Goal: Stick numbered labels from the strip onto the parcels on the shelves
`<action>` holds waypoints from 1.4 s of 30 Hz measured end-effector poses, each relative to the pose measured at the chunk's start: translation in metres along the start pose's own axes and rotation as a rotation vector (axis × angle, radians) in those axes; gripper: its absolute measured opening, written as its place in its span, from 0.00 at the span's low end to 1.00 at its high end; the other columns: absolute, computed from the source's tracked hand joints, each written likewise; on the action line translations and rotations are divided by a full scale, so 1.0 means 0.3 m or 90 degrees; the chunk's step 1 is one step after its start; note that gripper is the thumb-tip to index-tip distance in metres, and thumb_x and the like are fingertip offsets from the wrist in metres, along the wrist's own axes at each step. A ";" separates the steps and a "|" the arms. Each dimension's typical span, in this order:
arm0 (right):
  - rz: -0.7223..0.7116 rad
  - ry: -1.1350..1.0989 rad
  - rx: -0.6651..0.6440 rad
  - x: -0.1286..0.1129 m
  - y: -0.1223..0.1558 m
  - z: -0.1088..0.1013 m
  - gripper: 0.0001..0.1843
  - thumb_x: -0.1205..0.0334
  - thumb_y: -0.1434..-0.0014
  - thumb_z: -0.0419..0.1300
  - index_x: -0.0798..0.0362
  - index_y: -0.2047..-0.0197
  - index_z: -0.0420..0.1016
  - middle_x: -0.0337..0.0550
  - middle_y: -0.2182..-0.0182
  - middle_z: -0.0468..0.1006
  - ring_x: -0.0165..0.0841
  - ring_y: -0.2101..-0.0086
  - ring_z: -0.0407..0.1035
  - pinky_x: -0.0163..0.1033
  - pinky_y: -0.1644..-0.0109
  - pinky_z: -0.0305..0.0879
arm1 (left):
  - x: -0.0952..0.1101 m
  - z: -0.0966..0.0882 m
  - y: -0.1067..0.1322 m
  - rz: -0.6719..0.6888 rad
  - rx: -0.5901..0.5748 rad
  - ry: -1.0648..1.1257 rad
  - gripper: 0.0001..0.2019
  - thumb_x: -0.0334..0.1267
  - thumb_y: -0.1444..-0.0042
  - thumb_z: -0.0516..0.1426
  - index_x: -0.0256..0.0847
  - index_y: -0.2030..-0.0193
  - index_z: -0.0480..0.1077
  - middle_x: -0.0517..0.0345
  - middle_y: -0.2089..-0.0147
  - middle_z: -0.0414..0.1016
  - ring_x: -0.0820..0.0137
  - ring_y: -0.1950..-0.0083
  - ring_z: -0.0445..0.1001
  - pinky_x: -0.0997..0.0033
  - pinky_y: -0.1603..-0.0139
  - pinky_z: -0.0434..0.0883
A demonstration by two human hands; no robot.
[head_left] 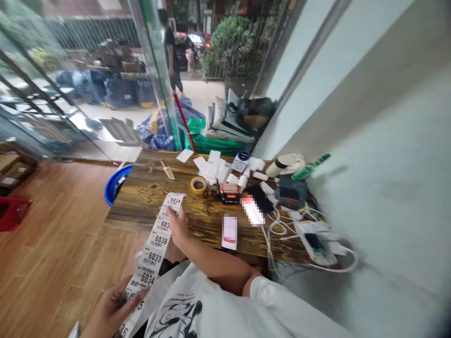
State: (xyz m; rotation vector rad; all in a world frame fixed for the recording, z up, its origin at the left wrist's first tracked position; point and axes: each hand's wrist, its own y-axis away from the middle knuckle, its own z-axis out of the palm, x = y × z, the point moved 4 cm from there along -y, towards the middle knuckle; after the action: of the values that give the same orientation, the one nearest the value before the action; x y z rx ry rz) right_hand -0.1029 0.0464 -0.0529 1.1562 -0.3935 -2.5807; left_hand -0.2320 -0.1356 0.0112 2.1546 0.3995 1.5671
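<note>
A long strip of printed number labels [158,240] stretches between my two hands, showing barcodes and numbers such as 6038, 6033 and 6034. My right hand [179,224] pinches the strip near its upper end, just off the left front part of the wooden table [141,188]. Lower down, my left hand [114,303] grips the strip with the thumb on top. Below that hand the strip runs on past the bottom edge of the view. A roll of yellow tape [198,185] lies on the table beyond my right hand.
On the table are a knife [167,170], papers [211,166], an orange-black device [229,193], a phone [229,232] and tangled white cables [278,225]. A blue bin [112,188] stands left of the table. Glass panels rise behind; a person [171,51] is outside.
</note>
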 end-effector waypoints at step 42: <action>0.247 0.262 -1.523 2.373 0.701 2.534 0.15 0.58 0.35 0.57 0.47 0.45 0.71 0.48 0.52 0.78 0.40 0.52 0.73 0.46 0.47 0.69 | -1.162 -2.345 1.016 0.044 1.409 0.339 0.15 0.47 0.39 0.58 0.39 0.57 0.79 0.54 0.64 0.77 0.68 0.63 0.74 0.73 0.61 0.71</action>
State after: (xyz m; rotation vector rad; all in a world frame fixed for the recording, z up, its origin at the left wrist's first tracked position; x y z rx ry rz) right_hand -1.1011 -0.3087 0.0272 0.2912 1.7311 -0.7994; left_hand -1.0173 -0.4358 0.0622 2.4004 3.4695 1.6648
